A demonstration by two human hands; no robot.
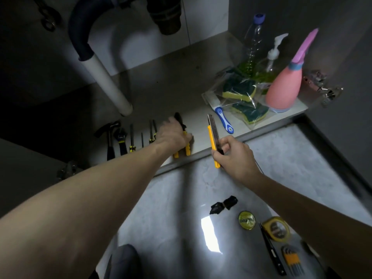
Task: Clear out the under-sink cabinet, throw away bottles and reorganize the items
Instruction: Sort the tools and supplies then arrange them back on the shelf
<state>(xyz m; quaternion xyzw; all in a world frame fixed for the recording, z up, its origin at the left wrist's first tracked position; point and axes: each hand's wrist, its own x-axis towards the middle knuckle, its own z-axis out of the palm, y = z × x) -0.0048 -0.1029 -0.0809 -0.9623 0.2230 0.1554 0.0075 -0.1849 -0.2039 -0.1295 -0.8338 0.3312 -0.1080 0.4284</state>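
Note:
My left hand (pixel 171 135) lies over yellow-handled pliers (pixel 186 149) on the cabinet floor (pixel 173 93), fingers curled on them. My right hand (pixel 233 154) grips a yellow utility knife (pixel 213 137) at its rear end, above the cabinet's front edge. To the left lies a row of tools: a hammer (pixel 109 137), a wrench (pixel 121 140) and several screwdrivers (pixel 131 140). At the back right stand a clear plastic bottle (pixel 252 43), a pump dispenser (pixel 273 55) and a pink spray bottle (pixel 286 85).
A bag of sponges (pixel 241 93) and a blue-handled brush (pixel 224 121) lie right of the knife. The white drain pipe (pixel 106 81) drops to the cabinet floor. On the tiled floor lie black clips (pixel 223 205), a round tin (pixel 246 220), a tape measure (pixel 276 228) and hex keys (pixel 291 258).

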